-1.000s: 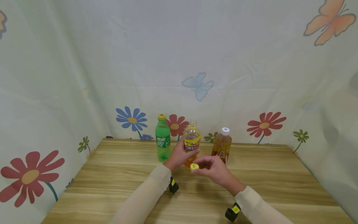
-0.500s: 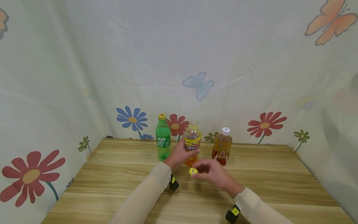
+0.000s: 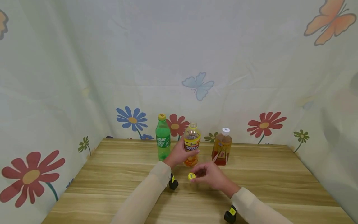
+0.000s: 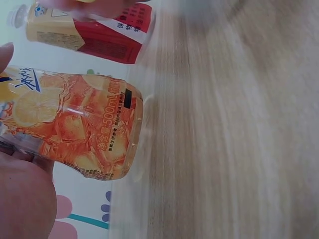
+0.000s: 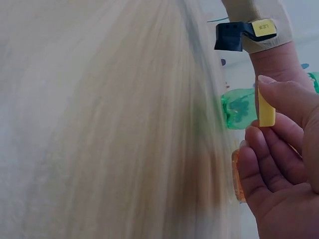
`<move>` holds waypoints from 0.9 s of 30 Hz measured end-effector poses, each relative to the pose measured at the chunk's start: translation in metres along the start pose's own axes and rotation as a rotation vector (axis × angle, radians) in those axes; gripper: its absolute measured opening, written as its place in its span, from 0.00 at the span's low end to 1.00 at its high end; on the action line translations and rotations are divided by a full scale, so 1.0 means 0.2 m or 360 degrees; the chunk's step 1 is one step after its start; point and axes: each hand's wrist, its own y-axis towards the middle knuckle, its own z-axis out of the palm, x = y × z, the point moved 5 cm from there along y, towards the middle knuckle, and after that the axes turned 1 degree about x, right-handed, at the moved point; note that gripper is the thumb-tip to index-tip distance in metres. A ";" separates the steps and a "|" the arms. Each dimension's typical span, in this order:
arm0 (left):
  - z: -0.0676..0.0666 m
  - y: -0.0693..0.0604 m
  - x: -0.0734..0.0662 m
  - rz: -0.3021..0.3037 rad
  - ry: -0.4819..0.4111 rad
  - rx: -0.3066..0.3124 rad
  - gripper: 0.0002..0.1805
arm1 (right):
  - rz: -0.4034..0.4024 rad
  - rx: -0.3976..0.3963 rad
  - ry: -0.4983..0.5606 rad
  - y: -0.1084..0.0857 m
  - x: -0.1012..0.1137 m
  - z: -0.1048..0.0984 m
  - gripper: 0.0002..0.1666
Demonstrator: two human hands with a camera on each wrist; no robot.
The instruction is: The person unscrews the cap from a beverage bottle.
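A wood-grain table fills the lower frame. Just below centre, an uncapped, yellow-labelled bottle stands upright, its base seemingly on the table, gripped by the left hand at its left. Lower right, the right hand pinches a yellow cap, directly below the bottle and apart from it.

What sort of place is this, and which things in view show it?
Probably a makeshift recording booth: creased flower-and-butterfly cloth hangs behind and on both sides of a wood-grain table, and a small black device sits at each wrist.
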 end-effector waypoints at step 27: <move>0.00 0.06 0.06 0.0023 -0.0032 -0.0001 0.46 | -0.0017 -0.0020 -0.0279 0.06 -0.03 0.05 0.12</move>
